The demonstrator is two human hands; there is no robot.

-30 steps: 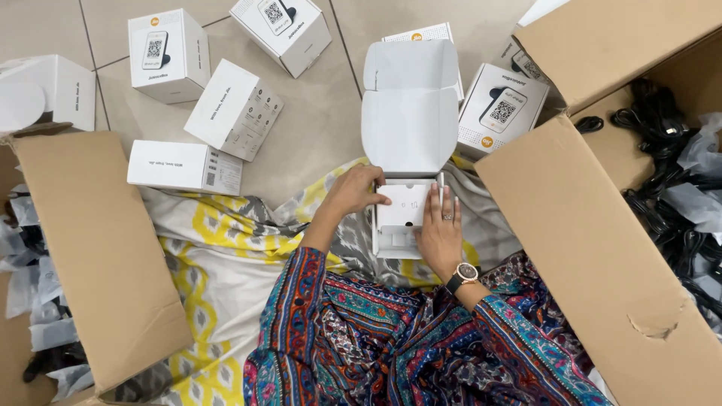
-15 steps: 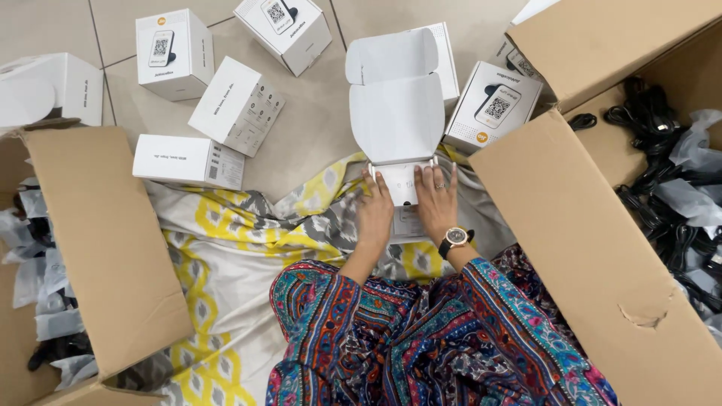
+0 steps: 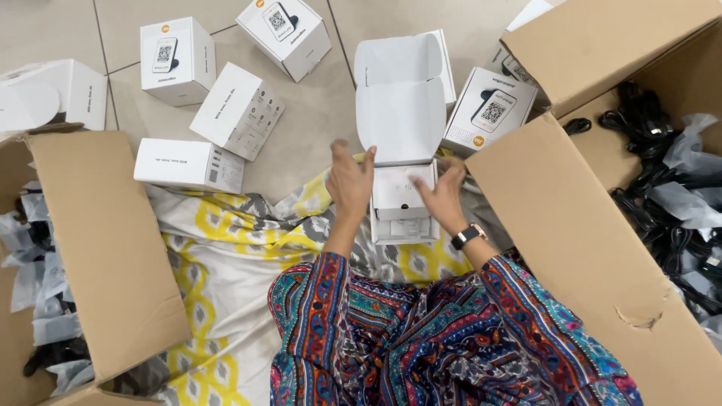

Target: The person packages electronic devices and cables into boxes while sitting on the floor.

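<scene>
An open white box (image 3: 403, 197) sits on the patterned cloth in front of me, its lid (image 3: 400, 119) standing up toward the tiles. A white insert lies inside it. My left hand (image 3: 350, 183) is at the box's left side, fingers spread and touching the edge below the lid. At the box's right side is my right hand (image 3: 444, 197), wearing a wristwatch, fingers resting on the rim and the insert. Whether either hand grips the box firmly is unclear.
Several closed white boxes (image 3: 238, 110) lie on the tiled floor beyond. A large cardboard carton (image 3: 602, 218) on the right holds black cables and plastic bags. Another carton (image 3: 98, 248) on the left holds bagged items. A yellow-and-grey cloth (image 3: 226, 256) covers my lap area.
My left hand has moved from beside the right hand out to the box's left edge. The right hand shifted to the right side. The lid stands more upright.
</scene>
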